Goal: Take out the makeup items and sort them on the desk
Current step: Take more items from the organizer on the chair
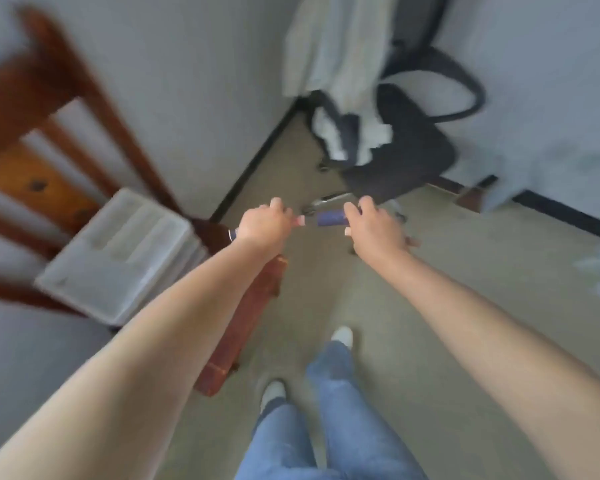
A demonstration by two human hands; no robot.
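Note:
The frame is blurred by motion. My left hand [262, 225] grips a dark blue makeup stick [232, 233]; its blue base pokes out below the fist and a pink tip shows on the right side. My right hand [374, 226] pinches the stick's blue cap [329, 218], a small gap away from the pink tip. Both hands are held out in front of me above the floor. A clear plastic organiser box [118, 254] sits on the wooden furniture at the left.
A brown wooden chair or shelf frame [49, 109] stands at the left against the wall. A black office chair [413, 150] draped with pale cloth [336, 46] stands ahead. My legs in blue jeans [333, 410] stand on the beige floor.

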